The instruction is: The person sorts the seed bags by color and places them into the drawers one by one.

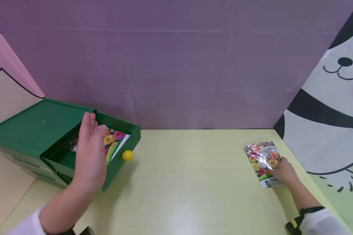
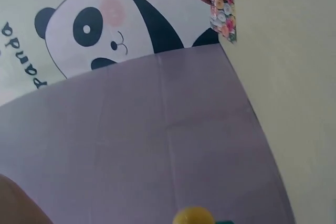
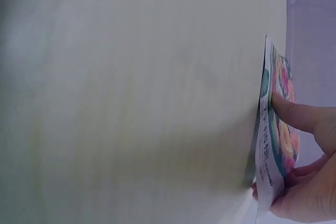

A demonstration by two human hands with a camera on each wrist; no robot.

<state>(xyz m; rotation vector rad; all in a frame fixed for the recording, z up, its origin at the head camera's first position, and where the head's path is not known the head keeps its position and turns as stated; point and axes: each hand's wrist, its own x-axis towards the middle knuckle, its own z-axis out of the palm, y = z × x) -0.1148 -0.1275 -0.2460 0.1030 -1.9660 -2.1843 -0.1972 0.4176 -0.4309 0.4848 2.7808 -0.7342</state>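
Note:
At the right of the table, my right hand (image 1: 285, 172) pinches the lower edge of a shiny flower-printed packet (image 1: 260, 158). The right wrist view has the thumb on the printed face of the packet (image 3: 278, 145), with fingers around its lower corner. On the left, a green box (image 1: 44, 125) has its drawer (image 1: 120, 173) pulled out. My left hand (image 1: 91, 153) is above that drawer, fingers straight, and it hides part of the inside. Another flower-printed packet (image 1: 109, 139) lies in the drawer. A round yellow knob (image 1: 127, 155) sits on the drawer front.
The pale table (image 1: 191, 176) stretches between the box and the right hand. A purple cloth wall (image 1: 176, 65) rises along its back edge. Panels with a panda drawing (image 1: 326, 107) and a pink drawing (image 1: 8, 62) stand at the right and left sides.

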